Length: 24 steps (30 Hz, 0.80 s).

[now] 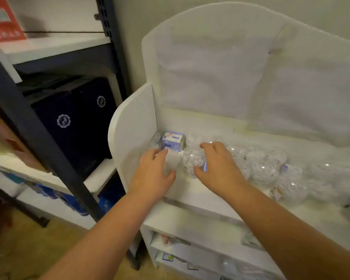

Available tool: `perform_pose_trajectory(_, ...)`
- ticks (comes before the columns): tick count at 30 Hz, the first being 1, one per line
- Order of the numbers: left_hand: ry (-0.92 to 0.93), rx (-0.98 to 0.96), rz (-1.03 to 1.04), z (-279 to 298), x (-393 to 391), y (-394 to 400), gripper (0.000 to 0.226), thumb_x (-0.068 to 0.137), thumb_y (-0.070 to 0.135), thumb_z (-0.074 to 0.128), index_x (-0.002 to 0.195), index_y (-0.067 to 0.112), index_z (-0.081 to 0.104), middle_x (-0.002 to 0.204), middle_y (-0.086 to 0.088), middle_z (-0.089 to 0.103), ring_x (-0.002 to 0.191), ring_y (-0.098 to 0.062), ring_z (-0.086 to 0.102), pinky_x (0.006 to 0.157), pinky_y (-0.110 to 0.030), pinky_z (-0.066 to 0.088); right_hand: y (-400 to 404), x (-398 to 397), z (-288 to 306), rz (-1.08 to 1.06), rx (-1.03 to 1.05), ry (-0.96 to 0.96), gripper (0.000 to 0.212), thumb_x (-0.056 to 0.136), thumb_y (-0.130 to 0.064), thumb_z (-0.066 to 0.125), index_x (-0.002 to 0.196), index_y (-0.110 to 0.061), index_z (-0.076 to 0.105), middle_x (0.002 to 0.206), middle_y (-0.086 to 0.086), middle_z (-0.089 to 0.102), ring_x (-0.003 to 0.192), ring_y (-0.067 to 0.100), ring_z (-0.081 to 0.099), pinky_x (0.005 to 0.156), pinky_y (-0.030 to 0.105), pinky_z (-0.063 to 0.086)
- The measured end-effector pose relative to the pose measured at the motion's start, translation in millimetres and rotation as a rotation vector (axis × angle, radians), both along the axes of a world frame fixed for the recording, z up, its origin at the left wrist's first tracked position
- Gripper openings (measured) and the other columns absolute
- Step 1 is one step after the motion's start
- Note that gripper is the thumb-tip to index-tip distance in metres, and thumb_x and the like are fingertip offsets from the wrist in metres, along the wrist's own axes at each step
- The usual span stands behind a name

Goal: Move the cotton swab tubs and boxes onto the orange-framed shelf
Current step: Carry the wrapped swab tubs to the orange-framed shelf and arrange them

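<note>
Both of the person's arms reach forward onto the top shelf of a white shelving unit [132, 118], toward its left end, close to the curved side panel. The left hand [153, 174] lies on a clear tub [171, 161] near the front left corner of that shelf, fingers spread over its left side and thumb toward the front; the grip is loosely curved against the plastic, but whether it is actually clamped on the tub cannot be told from this blurred view. The right hand [218, 166] covers a second clear tub of cotton swabs [191, 161] just beside the first, fingertips over its far top and thumb low on its near side, so the grip wraps it (how firmly is unclear). The two tubs appear to touch. Directly behind them, against the left panel, stands a small blue-and-white box [173, 141]. A row of further clear tubs [265, 168] runs along the shelf to the right, packed closely, toward the right edge of the view. Lower shelves of the unit hold pale packets that are too blurred to name. To the left stands a dark-framed metal rack [36, 136] carrying dark blue boxes [75, 122] and, at the upper left corner, an orange box [2, 19].
</note>
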<state>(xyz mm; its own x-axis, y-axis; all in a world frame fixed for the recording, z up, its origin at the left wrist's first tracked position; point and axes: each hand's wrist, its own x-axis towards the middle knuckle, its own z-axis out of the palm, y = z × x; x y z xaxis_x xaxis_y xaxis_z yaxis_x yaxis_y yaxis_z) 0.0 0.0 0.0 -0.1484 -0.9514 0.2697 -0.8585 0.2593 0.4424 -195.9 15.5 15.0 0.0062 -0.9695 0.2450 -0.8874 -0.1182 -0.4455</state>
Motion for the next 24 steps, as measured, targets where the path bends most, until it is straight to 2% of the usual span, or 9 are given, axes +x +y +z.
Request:
perform_pose_trajectory(6, -0.020, 0.009, -0.059, -16, -6, -25, 0.064, 0.080, 0.038, 0.066, 0.137, 0.021, 0.044, 0.134, -0.001, 0.046, 0.124, -0.021, 0.045, 0.095, -0.032, 0.041, -24, 10, -15, -0.039, 0.123, 0.027, 0.069, 0.083, -0.046, 0.066, 0.143, -0.027, 0.037, 0.137, 0.004, 0.045, 0.128, 0.026, 0.044, 0.103, 0.041, 0.041)
perform_pose_trajectory(9, -0.018, 0.040, -0.063, -19, -7, -25, 0.064, 0.084, 0.042, 0.063, 0.140, 0.024, 0.037, 0.136, 0.001, 0.044, 0.115, -0.021, 0.053, 0.081, -0.030, 0.044, -29, 12, -19, -0.044, 0.110, 0.020, 0.073, 0.082, -0.049, 0.067, 0.144, -0.026, 0.034, 0.138, 0.004, 0.047, 0.128, 0.026, 0.045, 0.103, 0.040, 0.041)
perform_pose_trajectory(12, 0.001, 0.065, -0.054, -20, -9, -24, 0.063, 0.086, 0.045, 0.060, 0.141, 0.029, 0.034, 0.135, 0.003, 0.045, 0.104, -0.023, 0.059, 0.070, -0.027, 0.041, -32, 16, -21, -0.057, 0.095, 0.004, 0.072, 0.082, -0.048, 0.068, 0.142, -0.025, 0.036, 0.136, 0.004, 0.049, 0.127, 0.025, 0.045, 0.102, 0.038, 0.041)
perform_pose_trajectory(16, 0.052, 0.071, -0.054, -15, -2, -20, 0.065, 0.082, 0.047, 0.063, 0.140, 0.033, 0.037, 0.135, 0.005, 0.046, 0.104, -0.019, 0.059, 0.075, -0.025, 0.043, -33, 16, -20, -0.074, 0.070, -0.043, 0.068, 0.079, -0.047, 0.071, 0.137, -0.027, 0.041, 0.131, 0.001, 0.052, 0.123, 0.022, 0.047, 0.098, 0.034, 0.040)
perform_pose_trajectory(20, 0.198, 0.021, -0.073, -4, 8, -9, 0.063, 0.079, 0.043, 0.067, 0.136, 0.035, 0.042, 0.128, 0.008, 0.048, 0.099, -0.013, 0.057, 0.080, -0.029, 0.049, -27, 20, -15, -0.090, 0.008, -0.159, 0.065, 0.074, -0.045, 0.074, 0.131, -0.029, 0.046, 0.126, -0.002, 0.054, 0.118, 0.019, 0.050, 0.095, 0.030, 0.041)
perform_pose_trajectory(24, 0.254, -0.040, -0.086, 12, 20, 3, 0.062, 0.081, 0.042, 0.068, 0.137, 0.036, 0.040, 0.122, 0.015, 0.044, 0.095, -0.005, 0.051, 0.078, -0.020, 0.041, -14, 24, -1, -0.073, -0.080, -0.303, 0.065, 0.071, -0.043, 0.077, 0.128, -0.032, 0.046, 0.124, -0.007, 0.054, 0.116, 0.015, 0.052, 0.097, 0.035, 0.045)
